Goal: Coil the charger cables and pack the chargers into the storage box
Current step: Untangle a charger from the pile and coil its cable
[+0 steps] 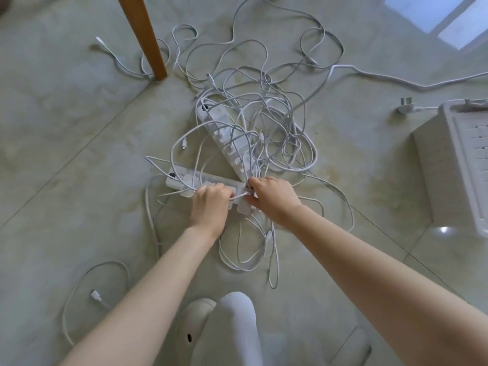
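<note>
A tangle of white charger cables (264,120) lies on the tiled floor over two white power strips. The near strip (184,179) lies crosswise and the far strip (219,122) runs diagonally, both with white chargers plugged in. My left hand (211,204) curls its fingers round a white cable at the right end of the near strip. My right hand (272,199) pinches a white charger (244,207) there, close to the left hand. The white storage box (459,165) stands at the right edge.
A wooden table leg (148,38) stands at the back left among loose cables. A loose plug (404,108) lies near the box. Another cable with a connector (96,295) loops at the front left. My foot in a white sock and slipper (224,331) is at the bottom.
</note>
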A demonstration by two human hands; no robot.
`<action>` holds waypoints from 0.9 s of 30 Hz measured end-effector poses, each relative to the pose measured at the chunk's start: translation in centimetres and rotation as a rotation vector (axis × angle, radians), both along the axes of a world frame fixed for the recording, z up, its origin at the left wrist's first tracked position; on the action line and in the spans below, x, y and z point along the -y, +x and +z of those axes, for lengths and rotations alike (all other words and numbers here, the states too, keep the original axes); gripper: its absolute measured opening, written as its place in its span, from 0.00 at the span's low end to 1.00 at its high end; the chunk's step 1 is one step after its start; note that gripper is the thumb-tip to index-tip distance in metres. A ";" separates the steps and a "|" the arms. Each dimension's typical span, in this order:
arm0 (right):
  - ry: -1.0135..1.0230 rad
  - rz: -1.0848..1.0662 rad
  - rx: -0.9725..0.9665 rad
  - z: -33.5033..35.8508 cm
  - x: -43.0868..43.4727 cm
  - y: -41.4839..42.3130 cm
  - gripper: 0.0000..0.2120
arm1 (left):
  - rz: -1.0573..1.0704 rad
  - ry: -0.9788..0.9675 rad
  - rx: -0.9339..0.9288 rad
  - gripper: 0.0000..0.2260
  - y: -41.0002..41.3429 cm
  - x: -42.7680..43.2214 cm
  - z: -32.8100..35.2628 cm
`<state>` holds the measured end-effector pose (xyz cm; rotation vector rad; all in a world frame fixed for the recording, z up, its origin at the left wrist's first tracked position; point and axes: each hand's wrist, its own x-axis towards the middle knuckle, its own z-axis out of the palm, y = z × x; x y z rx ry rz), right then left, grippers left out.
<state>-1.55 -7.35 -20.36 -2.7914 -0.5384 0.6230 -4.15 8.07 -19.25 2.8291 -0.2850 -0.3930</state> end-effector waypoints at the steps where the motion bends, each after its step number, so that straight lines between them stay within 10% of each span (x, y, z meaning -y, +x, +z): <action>1: -0.013 0.013 0.029 0.1 0.3 0.1 0.15 | 0.021 0.008 -0.041 0.06 0.0 0.4 0.3; 5: -0.055 0.021 0.127 0.3 2.0 -0.1 0.14 | 0.056 -0.125 0.003 0.10 -0.1 2.0 0.7; 11: -0.013 -0.077 0.343 -0.3 3.4 -2.9 0.13 | 0.097 -0.283 0.574 0.14 -5.0 1.7 -0.6; 27: 0.447 -0.025 0.307 -1.1 2.9 -4.6 0.12 | 0.084 -0.247 0.388 0.09 -4.3 1.1 -4.4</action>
